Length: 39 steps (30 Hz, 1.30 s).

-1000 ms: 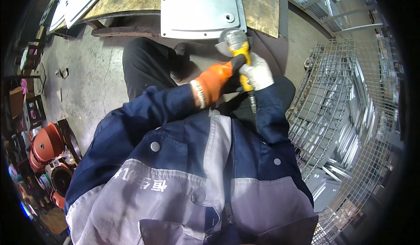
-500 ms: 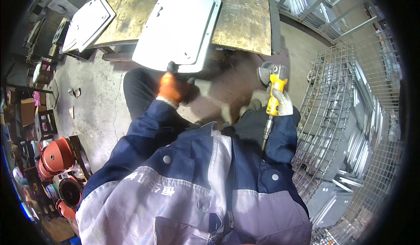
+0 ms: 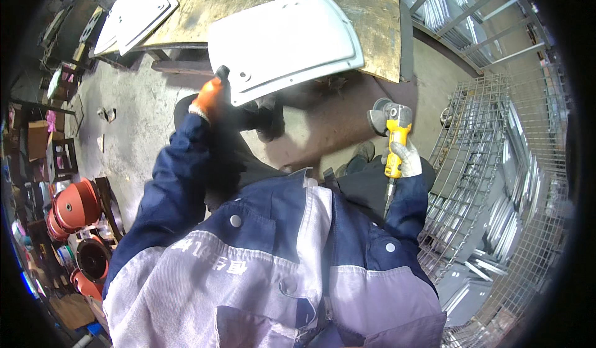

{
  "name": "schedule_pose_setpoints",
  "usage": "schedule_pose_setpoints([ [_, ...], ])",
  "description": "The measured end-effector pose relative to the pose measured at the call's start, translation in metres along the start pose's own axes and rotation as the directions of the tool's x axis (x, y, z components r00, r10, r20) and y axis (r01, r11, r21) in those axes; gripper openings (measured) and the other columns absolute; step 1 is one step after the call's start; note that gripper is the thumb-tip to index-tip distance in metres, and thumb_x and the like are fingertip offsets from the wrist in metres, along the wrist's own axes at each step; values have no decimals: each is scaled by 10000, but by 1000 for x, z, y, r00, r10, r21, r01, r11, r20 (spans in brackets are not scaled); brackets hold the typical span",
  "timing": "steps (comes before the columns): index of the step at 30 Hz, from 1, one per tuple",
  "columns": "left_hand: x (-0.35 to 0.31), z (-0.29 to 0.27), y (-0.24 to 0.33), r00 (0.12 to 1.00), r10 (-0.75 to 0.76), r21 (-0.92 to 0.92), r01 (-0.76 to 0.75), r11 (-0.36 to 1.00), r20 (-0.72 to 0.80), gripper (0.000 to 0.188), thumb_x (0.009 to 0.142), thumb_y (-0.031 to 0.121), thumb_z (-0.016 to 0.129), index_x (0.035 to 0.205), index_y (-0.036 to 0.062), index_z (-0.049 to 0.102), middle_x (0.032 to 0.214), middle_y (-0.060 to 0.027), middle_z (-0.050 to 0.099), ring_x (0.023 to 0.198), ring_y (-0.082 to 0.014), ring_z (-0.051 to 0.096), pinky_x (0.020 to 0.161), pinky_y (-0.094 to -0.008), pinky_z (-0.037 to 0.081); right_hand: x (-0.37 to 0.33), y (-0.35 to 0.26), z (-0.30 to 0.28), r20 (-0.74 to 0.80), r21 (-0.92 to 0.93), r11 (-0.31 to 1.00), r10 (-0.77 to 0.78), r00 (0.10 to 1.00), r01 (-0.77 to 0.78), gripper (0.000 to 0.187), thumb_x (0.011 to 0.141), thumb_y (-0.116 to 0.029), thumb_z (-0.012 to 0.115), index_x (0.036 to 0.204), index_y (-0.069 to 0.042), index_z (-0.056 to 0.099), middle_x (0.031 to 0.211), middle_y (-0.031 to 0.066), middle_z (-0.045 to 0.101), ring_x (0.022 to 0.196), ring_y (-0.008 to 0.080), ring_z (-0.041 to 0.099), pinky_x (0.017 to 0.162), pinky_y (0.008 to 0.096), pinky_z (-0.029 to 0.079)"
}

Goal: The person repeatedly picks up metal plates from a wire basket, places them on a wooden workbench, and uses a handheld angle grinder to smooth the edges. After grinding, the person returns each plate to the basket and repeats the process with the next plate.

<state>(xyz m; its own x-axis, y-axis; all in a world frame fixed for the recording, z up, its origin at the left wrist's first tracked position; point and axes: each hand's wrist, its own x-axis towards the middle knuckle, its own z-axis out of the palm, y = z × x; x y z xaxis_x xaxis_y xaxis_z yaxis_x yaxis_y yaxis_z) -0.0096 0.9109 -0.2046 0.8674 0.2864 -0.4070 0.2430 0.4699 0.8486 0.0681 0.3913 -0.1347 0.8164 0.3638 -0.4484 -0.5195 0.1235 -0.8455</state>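
Note:
A white, flat metal panel (image 3: 279,44) with rounded corners and small holes lies on the worn wooden table (image 3: 205,6), its near edge jutting out past the table's front. At the panel's near left corner, my left hand (image 3: 211,98) in an orange glove grips the edge, dark thumb on top; the other fingers are hidden underneath. My right hand (image 3: 406,157), in a pale glove, is wrapped round a yellow angle grinder (image 3: 398,134). The grinder's disc (image 3: 378,117) points away from me, to the right of the table's front corner and apart from the panel.
More white panels (image 3: 139,16) lie at the table's far left. To my right stands a wire mesh cage (image 3: 465,155) with many grey metal pieces, and a metal rack (image 3: 478,19) stands beyond it. Reddish round housings (image 3: 77,205) sit on the left.
The white panel has been turned on the table, so its long side now runs left to right. My left hand has shifted left with its corner. The grinder is still in my right hand.

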Motion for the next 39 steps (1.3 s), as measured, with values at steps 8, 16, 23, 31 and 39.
schedule_pose_setpoints([
  [8,46,48,73,878,-50,-71,18,997,-476,397,912,403,598,1098,52,589,889,-53,670,777,-177,639,642,-277,485,-25,-2,84,163,23,992,121,979,-127,411,793,-104,710,1153,-33,525,779,93,630,605,190,626,555,304,534],
  [16,-110,91,7,987,160,-531,-145,835,-17,463,998,320,444,1346,14,427,1265,-155,553,1136,-250,555,980,-337,428,44,-24,217,309,-438,895,59,949,87,306,810,-103,708,1061,12,576,789,68,624,609,133,600,563,257,488],
  [23,-124,114,-3,925,115,-568,121,814,363,313,1007,301,431,1210,77,512,1063,-42,570,948,-175,558,903,-340,452,97,-15,296,385,-699,652,-4,923,294,372,766,-199,766,1045,4,625,835,73,653,693,131,604,648,271,493],
  [31,-117,117,-15,887,226,232,-338,912,403,329,1021,195,366,1320,73,432,1271,-98,530,1189,-232,525,1038,-387,416,95,-14,282,379,-769,532,-66,923,354,321,759,-253,746,963,-19,664,789,103,658,694,187,629,649,311,494],
  [39,-110,172,-29,874,-132,-484,378,789,468,189,923,250,594,1055,129,533,910,-4,529,822,-135,545,718,-300,461,76,-22,215,215,-732,634,-133,968,250,372,751,-144,783,1050,20,632,884,60,661,785,118,606,725,268,488],
])
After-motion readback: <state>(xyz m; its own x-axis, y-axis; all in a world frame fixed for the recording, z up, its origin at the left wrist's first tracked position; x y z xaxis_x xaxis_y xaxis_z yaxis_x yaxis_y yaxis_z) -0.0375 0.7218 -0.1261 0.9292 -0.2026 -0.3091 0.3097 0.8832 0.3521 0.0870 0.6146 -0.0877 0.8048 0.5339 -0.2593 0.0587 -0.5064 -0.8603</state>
